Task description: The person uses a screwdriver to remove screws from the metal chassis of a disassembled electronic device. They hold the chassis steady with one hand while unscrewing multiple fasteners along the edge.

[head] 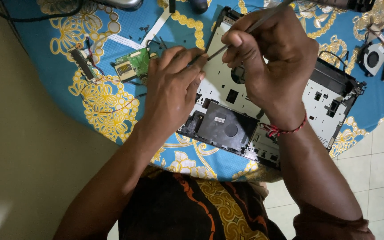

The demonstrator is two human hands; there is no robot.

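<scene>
While our right hand (272, 66) pinched a thin metal tool (263, 20) between thumb and curled fingers, its tip came down just at the upper-left part of the opened laptop base (330, 104), and that shell was our landmark for everything else. Our left hand (172, 91) lay at the shell's left edge, fingers bent and closed together, fingertips pressed near the tool's tip; whether they pinched some small part there we could not tell, as the knuckles hid it. We judged the shell light but stiff, a hard moulded plastic tray with thin ribs and cut-outs that could crack, best steadied flat by its edges rather than lifted by a corner. The tool looked slim, smooth and rigid, easy to let slip, so a grip close to the tip seemed wise. Low in the shell sat a dark, flat, rectangular drive (225, 126) with a matte face. Left of the shell lay a small green circuit board (132, 62), with red and black wires (107, 95) trailing below it. Right of the shell, near its upper corner, rested a round black cooling fan (372, 58). Everything sat on a blue cloth with yellow floral print (187, 153), soft and slightly rumpled. A red cord bracelet (285, 130) circled our right wrist.
</scene>
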